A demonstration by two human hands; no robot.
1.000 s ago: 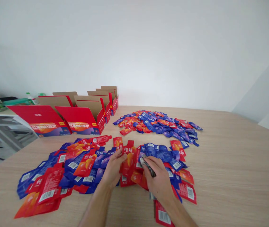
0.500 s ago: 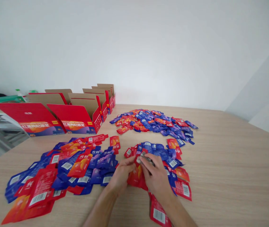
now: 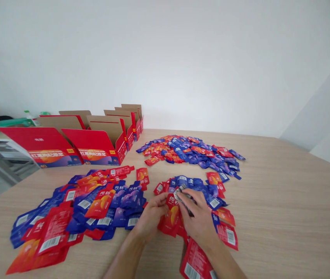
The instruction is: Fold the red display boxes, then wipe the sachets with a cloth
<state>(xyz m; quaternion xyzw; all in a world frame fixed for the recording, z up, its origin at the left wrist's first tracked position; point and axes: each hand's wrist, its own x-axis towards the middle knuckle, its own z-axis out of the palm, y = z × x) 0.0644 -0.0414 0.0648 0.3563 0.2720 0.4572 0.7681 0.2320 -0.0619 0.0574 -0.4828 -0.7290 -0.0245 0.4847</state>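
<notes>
My left hand (image 3: 151, 217) pinches the left edge of a red pouch (image 3: 171, 219) printed with orange fruit. My right hand (image 3: 197, 219) is closed around a crumpled grey-and-white cloth (image 3: 179, 190), held at the pouch's top right corner. More red pouches lie partly hidden under the right hand. Just beyond the hands is a heap of blue pouches (image 3: 201, 188) and red ones. Below the right wrist, a red pouch (image 3: 195, 259) lies barcode side up near the table's front edge.
Left of my hands spreads a pile of red and blue pouches (image 3: 95, 205). A larger pile (image 3: 188, 151) lies farther back. Several open red cartons (image 3: 92, 145) stand in rows at the back left. A white wall (image 3: 211, 69) rises behind the wooden table (image 3: 284, 201).
The cloth has shifted from the pouch's top toward its right corner, uncovering the white lettering. My right hand moved slightly right. The whole view has shifted a little.
</notes>
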